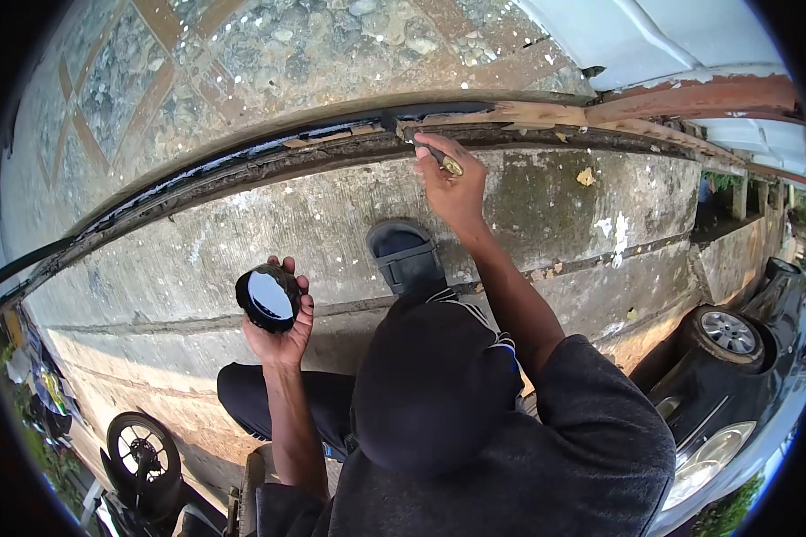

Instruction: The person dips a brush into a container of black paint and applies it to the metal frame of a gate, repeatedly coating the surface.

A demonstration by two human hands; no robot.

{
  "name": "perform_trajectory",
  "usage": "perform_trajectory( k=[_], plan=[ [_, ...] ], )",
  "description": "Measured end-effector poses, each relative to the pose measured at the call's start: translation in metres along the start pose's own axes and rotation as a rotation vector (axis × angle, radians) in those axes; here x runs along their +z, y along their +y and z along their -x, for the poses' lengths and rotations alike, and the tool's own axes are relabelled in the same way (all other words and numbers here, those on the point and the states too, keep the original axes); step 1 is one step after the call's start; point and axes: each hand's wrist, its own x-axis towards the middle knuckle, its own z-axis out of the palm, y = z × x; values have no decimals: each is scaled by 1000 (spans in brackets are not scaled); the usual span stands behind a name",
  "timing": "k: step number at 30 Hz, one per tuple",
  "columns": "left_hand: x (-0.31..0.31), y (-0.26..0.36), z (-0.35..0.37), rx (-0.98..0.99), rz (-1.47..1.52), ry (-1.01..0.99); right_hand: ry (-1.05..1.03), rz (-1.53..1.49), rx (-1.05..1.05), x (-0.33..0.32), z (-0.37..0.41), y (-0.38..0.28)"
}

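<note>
My left hand (280, 338) cups a small round black container (244, 288) from below. Glossy liquid inside it, probably dark paint, reflects the sky. My right hand (454, 190) is closed around the dark handle of a paintbrush (432, 154). The brush's tip reaches the long narrow rail (475, 115) along the foot of the pebbled surface, though the bristles are hard to make out. Left of the brush the rail looks black; to the right it shows bare brown with some dark patches along its upper edge.
A concrete ledge (546, 206) runs below the rail, with a sandalled foot (405, 255) on it. Pebbled paving (304, 54) lies beyond. A white panel (672, 36) stands upper right. A dark car (734, 358) is at right, a motorcycle wheel (143, 452) lower left.
</note>
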Motion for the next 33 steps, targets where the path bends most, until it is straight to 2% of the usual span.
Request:
perform_trajectory(
  k=[3,6,7,10,14,18,19,21,27,30,31,33],
  plan=[
    [12,-3,-1,3,2,-23,-33,236,-279,-2,-4,18],
    [16,-4,-8,-23,0,-47,-73,139,-200,4,-4,17],
    [20,-5,-11,-31,-3,-57,-56,-40,-115,4,-4,14],
    [31,-10,-16,-25,20,-75,13,-163,3,-14,4,-18],
    [36,-11,-17,10,43,-77,-35,176,-440,-22,-1,-28],
    [29,-3,-6,87,79,-38,-259,281,-392,-14,-21,-63],
    [26,1,-3,108,83,-30,-220,258,-528,-5,-38,-60],
    [20,9,2,158,90,-1,-320,210,-249,9,-66,-69],
    [0,43,8,231,75,-3,-889,731,-461,91,-122,-79],
    [-9,56,18,250,69,-10,-1049,1009,-742,117,-137,-67],
    [-13,59,23,266,76,-11,-1109,1108,-672,126,-139,-80],
    [-25,61,33,281,88,-18,-1115,1159,-717,142,-128,-91]
  ],
)
